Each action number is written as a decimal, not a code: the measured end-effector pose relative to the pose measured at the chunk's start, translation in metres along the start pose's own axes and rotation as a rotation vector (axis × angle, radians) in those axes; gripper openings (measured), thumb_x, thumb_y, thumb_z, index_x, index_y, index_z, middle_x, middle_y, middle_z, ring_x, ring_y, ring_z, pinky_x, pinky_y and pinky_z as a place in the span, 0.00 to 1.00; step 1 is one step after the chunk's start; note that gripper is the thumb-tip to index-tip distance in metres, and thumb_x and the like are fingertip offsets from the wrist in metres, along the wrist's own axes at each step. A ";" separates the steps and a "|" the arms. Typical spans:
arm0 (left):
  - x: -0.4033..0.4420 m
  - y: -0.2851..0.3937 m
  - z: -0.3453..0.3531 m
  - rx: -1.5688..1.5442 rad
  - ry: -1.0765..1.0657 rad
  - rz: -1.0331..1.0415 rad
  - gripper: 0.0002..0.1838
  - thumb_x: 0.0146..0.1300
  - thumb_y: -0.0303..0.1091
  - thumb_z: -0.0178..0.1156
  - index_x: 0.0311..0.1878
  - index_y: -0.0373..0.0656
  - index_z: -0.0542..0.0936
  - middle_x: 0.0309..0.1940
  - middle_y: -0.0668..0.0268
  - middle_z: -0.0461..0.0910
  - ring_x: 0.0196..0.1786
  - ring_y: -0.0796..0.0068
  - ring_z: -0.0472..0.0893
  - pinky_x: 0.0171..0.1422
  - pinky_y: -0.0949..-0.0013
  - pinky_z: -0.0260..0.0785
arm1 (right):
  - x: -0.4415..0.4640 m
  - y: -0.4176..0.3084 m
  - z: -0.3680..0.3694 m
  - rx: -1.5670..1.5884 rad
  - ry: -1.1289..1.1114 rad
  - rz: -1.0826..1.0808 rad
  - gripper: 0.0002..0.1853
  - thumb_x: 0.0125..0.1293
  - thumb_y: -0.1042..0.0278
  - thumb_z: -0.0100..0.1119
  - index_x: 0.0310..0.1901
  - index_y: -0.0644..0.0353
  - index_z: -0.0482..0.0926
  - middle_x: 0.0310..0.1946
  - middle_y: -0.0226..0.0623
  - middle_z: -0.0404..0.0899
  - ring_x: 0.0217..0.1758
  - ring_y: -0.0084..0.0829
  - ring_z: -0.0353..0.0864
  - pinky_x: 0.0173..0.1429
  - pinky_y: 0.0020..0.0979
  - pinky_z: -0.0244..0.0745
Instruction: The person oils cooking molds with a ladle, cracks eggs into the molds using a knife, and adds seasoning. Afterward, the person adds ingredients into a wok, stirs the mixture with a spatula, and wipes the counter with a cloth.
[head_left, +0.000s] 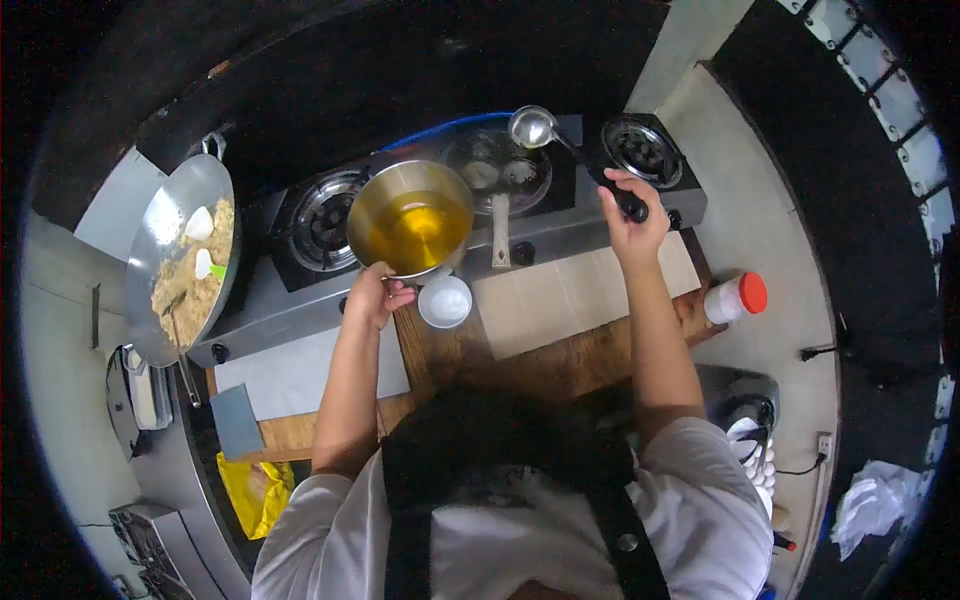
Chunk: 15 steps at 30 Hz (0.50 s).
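Note:
My right hand (pixel 636 215) is closed around the black handle of a ladle (pixel 533 127). The ladle's metal bowl is over the far right edge of a frying pan (pixel 501 228), which has a pale handle and two round pale patches in it. My left hand (pixel 374 298) is closed at the near side of a steel pot (pixel 365 213); the exact part it grips is hidden. Clear yellow liquid (pixel 420 230) that looks like oil lies in the pot. Just right of my left hand, a small white bowl (pixel 445 302) sits below the pot's rim.
A wok (pixel 145 250) of crumbly tan food with two white utensils stands left. Burners (pixel 328 222) and another at right (pixel 642 150) flank the pans. Cardboard (pixel 575 298) lies on the wooden counter (pixel 550 355). A red-lidded jar (pixel 735 298) is at right.

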<state>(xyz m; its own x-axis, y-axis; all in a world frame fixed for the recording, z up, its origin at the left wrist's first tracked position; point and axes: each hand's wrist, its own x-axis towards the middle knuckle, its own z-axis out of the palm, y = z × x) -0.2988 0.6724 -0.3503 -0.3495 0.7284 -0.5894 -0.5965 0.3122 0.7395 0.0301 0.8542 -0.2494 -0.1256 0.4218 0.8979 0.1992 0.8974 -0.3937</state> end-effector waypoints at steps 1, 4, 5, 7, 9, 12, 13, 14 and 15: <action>0.001 0.002 0.000 0.005 -0.004 -0.002 0.09 0.58 0.34 0.52 0.36 0.38 0.72 0.19 0.64 0.73 0.20 0.64 0.80 0.28 0.65 0.82 | 0.002 0.000 0.001 -0.001 0.022 -0.001 0.13 0.55 0.78 0.69 0.39 0.63 0.73 0.39 0.45 0.84 0.42 0.36 0.84 0.49 0.31 0.77; 0.002 0.013 0.002 0.036 0.000 -0.030 0.08 0.59 0.33 0.52 0.38 0.39 0.72 0.20 0.64 0.72 0.21 0.65 0.79 0.29 0.62 0.82 | 0.000 0.010 0.009 -0.014 0.107 0.097 0.13 0.56 0.78 0.68 0.40 0.63 0.72 0.40 0.43 0.84 0.41 0.32 0.83 0.49 0.30 0.77; -0.001 0.018 0.005 0.025 -0.006 -0.053 0.08 0.59 0.33 0.52 0.38 0.39 0.71 0.20 0.64 0.72 0.21 0.65 0.80 0.29 0.63 0.82 | -0.004 0.015 0.015 0.110 0.152 0.324 0.12 0.59 0.77 0.66 0.40 0.63 0.72 0.39 0.41 0.83 0.37 0.26 0.82 0.44 0.26 0.77; 0.003 0.025 0.003 0.043 -0.071 -0.052 0.07 0.59 0.33 0.52 0.37 0.39 0.71 0.20 0.64 0.73 0.22 0.66 0.80 0.29 0.63 0.82 | -0.011 0.028 0.027 0.365 0.305 0.598 0.09 0.62 0.75 0.64 0.39 0.62 0.72 0.34 0.36 0.81 0.30 0.21 0.79 0.33 0.21 0.74; 0.002 0.035 0.008 0.101 -0.070 -0.064 0.07 0.59 0.33 0.52 0.37 0.39 0.71 0.20 0.64 0.73 0.22 0.66 0.80 0.29 0.63 0.82 | -0.021 0.043 0.031 0.347 0.357 0.694 0.09 0.62 0.72 0.64 0.39 0.62 0.73 0.28 0.32 0.79 0.22 0.19 0.77 0.27 0.21 0.71; 0.004 0.049 0.017 0.161 -0.080 -0.057 0.08 0.59 0.33 0.52 0.36 0.38 0.72 0.19 0.65 0.73 0.22 0.66 0.80 0.31 0.63 0.83 | -0.014 0.044 0.036 0.236 0.355 0.740 0.11 0.62 0.69 0.66 0.38 0.63 0.72 0.26 0.33 0.78 0.19 0.20 0.77 0.24 0.23 0.72; 0.005 0.053 0.019 0.190 -0.111 -0.066 0.08 0.59 0.33 0.52 0.36 0.38 0.72 0.19 0.65 0.73 0.22 0.67 0.80 0.31 0.63 0.83 | -0.007 0.043 0.034 0.238 0.360 0.738 0.11 0.62 0.69 0.66 0.38 0.63 0.72 0.26 0.33 0.78 0.19 0.20 0.77 0.24 0.23 0.72; 0.005 0.060 0.022 0.219 -0.140 -0.070 0.08 0.60 0.33 0.52 0.36 0.37 0.72 0.18 0.66 0.73 0.21 0.68 0.80 0.31 0.64 0.83 | 0.003 0.042 0.033 0.260 0.343 0.703 0.11 0.62 0.68 0.66 0.37 0.62 0.73 0.25 0.32 0.78 0.19 0.21 0.77 0.24 0.23 0.73; 0.004 0.064 0.025 0.229 -0.149 -0.068 0.09 0.59 0.33 0.52 0.37 0.36 0.72 0.19 0.66 0.73 0.21 0.68 0.79 0.31 0.64 0.83 | 0.014 0.041 0.033 0.284 0.325 0.670 0.11 0.62 0.68 0.66 0.37 0.62 0.73 0.25 0.32 0.78 0.20 0.21 0.77 0.24 0.23 0.73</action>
<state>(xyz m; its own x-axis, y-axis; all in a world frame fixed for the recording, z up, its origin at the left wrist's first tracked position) -0.3203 0.7104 -0.2971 -0.1944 0.7774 -0.5982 -0.4301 0.4805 0.7643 0.0042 0.9008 -0.2593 0.2316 0.8639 0.4472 -0.1287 0.4829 -0.8662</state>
